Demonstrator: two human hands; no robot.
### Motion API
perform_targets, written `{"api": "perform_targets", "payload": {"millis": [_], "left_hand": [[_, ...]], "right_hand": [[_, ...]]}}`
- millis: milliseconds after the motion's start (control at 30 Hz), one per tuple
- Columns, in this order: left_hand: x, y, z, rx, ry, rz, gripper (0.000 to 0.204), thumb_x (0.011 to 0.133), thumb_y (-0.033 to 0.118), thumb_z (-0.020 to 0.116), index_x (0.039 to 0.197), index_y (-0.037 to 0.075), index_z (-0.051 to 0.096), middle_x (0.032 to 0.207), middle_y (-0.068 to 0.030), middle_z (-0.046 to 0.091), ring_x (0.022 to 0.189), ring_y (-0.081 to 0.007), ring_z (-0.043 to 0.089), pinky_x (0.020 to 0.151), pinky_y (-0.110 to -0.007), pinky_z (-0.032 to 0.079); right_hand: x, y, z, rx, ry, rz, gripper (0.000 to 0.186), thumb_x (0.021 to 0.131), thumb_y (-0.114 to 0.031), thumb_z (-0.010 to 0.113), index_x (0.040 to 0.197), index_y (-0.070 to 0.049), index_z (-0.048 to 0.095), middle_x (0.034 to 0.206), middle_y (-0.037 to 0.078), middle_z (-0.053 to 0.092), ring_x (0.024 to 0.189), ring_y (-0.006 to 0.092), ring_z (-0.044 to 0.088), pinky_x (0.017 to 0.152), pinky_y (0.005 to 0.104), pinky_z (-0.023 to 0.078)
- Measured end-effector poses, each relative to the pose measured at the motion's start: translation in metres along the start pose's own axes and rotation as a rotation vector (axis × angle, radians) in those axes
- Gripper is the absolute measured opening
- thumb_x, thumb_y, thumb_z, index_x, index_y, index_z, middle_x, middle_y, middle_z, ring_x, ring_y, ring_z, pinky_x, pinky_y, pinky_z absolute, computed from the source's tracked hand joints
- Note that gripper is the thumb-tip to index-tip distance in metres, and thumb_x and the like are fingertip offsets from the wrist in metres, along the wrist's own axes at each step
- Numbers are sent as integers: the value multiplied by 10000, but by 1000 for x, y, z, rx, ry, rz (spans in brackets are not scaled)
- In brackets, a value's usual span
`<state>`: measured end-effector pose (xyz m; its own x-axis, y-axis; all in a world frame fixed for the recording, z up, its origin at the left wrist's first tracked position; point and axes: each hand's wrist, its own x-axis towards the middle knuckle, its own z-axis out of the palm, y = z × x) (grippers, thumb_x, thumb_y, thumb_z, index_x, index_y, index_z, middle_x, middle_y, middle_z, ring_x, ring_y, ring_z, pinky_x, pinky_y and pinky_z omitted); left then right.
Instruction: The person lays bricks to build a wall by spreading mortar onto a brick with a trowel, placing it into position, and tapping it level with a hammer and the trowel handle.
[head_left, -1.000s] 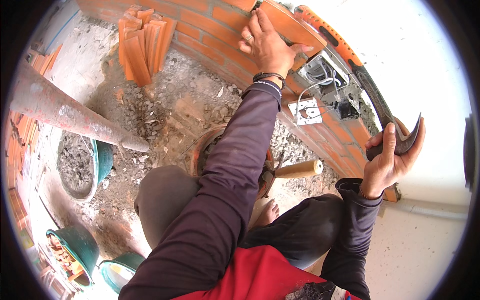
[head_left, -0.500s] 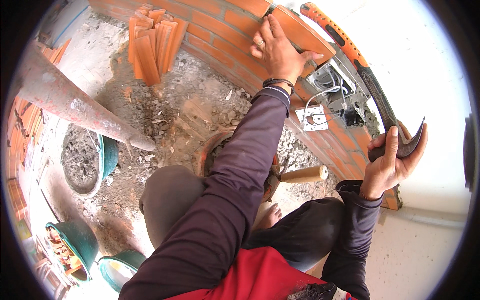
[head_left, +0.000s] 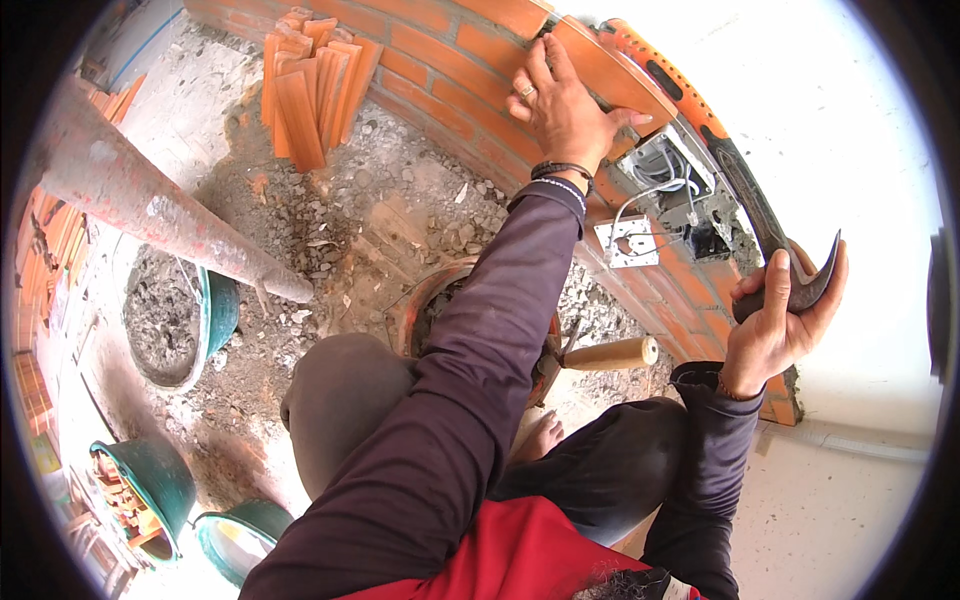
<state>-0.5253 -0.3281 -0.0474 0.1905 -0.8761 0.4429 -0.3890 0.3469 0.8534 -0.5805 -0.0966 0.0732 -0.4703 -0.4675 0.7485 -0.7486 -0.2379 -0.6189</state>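
My left hand grips an orange brick slip on top of the brick wall, fingertips on its upper left, thumb near its lower end. My right hand is wrapped round the metal head of a claw hammer, whose orange and black handle lies along the wall top beside the slip. Below my left hand are an open electrical box with coiled grey cables, a dark box and a white plate hanging on wires.
Brick slips lean at upper left. A slanted pipe crosses the left, above a mortar bucket; more green buckets stand below. A wooden-handled tool rests on an orange bucket behind my arm. Rubble covers the floor.
The scene has shifted a little right and down in the picture. Both hands keep their hold, with little visible movement against the wall.
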Motion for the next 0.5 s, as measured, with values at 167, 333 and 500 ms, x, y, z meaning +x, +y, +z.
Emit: {"api": "perform_targets", "payload": {"millis": [167, 333, 500], "left_hand": [[2, -8, 1, -173, 110, -79, 1194, 626, 564, 928, 1528, 35, 353, 1528, -148, 358, 1372, -405, 294, 1100, -606, 252], [13, -27, -4, -267, 286, -185, 405, 997, 131, 569, 1389, 53, 502, 1446, -128, 492, 1357, -360, 365, 1080, -586, 272], [23, -29, -6, -306, 252, -200, 310, 1007, 146, 558, 1307, 71, 591, 1262, -104, 644, 1261, -326, 450, 1064, -527, 295]], "right_hand": [[0, -2, -10, -14, 60, 0, 634, 965, 27, 629, 1535, -33, 359, 996, 195, 673, 547, 119, 561, 456, 259, 463], [3, -4, -17, -33, 89, -21, 634, 968, -1, 639, 1537, -34, 359, 952, 166, 666, 544, 114, 554, 445, 261, 449], [4, -2, -27, -11, 93, 47, 635, 967, -14, 639, 1539, -45, 365, 942, 139, 646, 556, 114, 550, 439, 259, 444]]}}
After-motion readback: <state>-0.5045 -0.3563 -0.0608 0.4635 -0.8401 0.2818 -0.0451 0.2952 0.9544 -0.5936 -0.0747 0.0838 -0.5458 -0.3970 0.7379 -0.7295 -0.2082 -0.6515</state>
